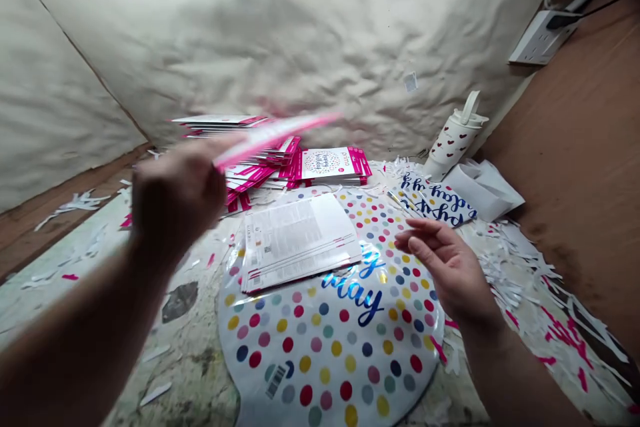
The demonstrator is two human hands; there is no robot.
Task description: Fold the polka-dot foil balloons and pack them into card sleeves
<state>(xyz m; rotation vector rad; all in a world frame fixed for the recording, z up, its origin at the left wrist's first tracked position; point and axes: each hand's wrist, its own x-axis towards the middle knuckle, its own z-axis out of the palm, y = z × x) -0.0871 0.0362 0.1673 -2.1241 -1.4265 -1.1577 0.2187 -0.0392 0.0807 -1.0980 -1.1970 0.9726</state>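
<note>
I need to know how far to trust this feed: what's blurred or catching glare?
In the head view, the left hand and the pink-edged card it holds are motion-blurred; the right hand looks much sharper; same head view, the polka-dot foil balloon shows glossy highlights.

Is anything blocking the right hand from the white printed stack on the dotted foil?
Nothing visible does: between the right hand and the white stack shows only the dotted foil, lying beneath the stack. The left hand, holding a blurred pink-and-white item, is clear of that path.
</note>
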